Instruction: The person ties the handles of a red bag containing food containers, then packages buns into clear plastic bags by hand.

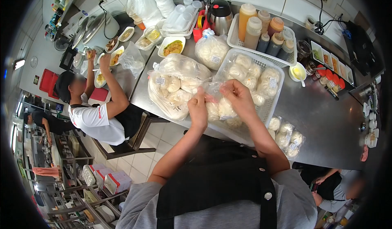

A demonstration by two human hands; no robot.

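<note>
Both my hands pinch the top of a clear plastic bag (pixel 211 88) that has round white steamed buns (pixel 225 107) in it. My left hand (pixel 197 107) grips its left side, thumb up, and my right hand (pixel 237 99) holds the right side with fingers closed. This bag sits at the near-left part of a white perforated tray (pixel 272 104) holding several other bagged buns (pixel 245 75). Left of my left hand is a big, full plastic bag of buns (pixel 174 88), partly against the tray. More small bagged buns (pixel 287 137) lie right of the tray.
A white basket (pixel 295 57) of sauce bottles stands behind the tray, beside a steel thermos (pixel 221 17) and a bag of white buns (pixel 211 50). A bowl of yellow sauce (pixel 297 71) is at right. A seated co-worker (pixel 100 119) eats at left; another person (pixel 339 188) is lower right.
</note>
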